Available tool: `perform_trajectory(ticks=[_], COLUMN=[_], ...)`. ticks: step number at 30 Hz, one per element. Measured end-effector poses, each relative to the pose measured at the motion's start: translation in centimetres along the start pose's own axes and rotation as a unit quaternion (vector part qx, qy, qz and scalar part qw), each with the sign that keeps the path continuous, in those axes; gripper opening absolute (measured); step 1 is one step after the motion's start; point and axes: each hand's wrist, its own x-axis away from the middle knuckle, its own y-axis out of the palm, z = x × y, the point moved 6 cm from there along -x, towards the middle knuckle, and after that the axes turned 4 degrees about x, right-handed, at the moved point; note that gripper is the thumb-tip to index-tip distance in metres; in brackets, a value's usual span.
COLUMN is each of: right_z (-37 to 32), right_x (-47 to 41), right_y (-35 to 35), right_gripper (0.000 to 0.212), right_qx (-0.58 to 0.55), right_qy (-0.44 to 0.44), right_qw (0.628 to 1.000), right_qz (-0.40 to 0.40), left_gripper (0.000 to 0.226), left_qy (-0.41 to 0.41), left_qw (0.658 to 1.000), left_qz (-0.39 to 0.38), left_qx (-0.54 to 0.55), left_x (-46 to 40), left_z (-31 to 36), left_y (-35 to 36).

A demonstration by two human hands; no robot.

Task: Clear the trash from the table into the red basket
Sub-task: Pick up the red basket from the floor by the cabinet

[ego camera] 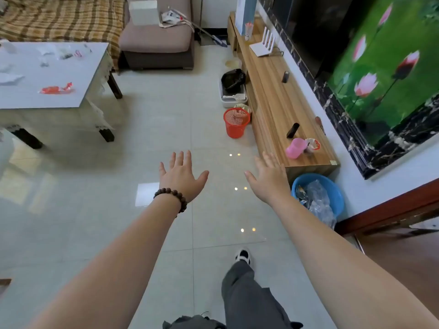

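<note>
Both sets of fingers are spread wide with nothing in them: left hand (181, 178) with a brown bead bracelet (171, 198), right hand (269, 178) beside it, both out over glossy pale floor tile (95, 210). Loads of open floor ahead. The red basket (236, 123), a mesh plastic one, sits on the floor touching the long wood TV cabinet (273, 96). The trash is well off to the left on the white worktop (59, 96): a red wrapper (57, 89) near its front edge, and crumpled white and clear bits (47, 52) further back. A blue tub (332, 193) sits by the right arm.

Blue tub (332, 186) — pink cup (295, 148) nr router (262, 45)
</note>
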Motion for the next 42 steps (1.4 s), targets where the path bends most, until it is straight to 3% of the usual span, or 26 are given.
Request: perform_trajectory(ticks=[23,32,42], right_z=[5.3,6.2,5.1], right_x=[-41.4,-57.2,-75.9], right_y=[-2.6,-1.6,1.2], right_gripper=[0.062,0.061,0.060], right_qx=[-0.005,-0.005,0.002], right_qy=[0.013,0.035,0.111], right_qw=[0.998,0.998,0.990], right_qz=[-0.062,-0.045,-0.084], left_gripper=[0.079,0.080,0.081], left_qy=[-0.029,-0.005,0.019], left_qw=[0.998,0.997,0.991], left_qz=[-0.036,-0.058,-0.124], left_qx=[-0.038,-0.046,-0.047], left_x=[-41.8,-57.9,-79.4], left_z=[9.0,9.4,8.1], left_y=[0.6,2.5,3.7])
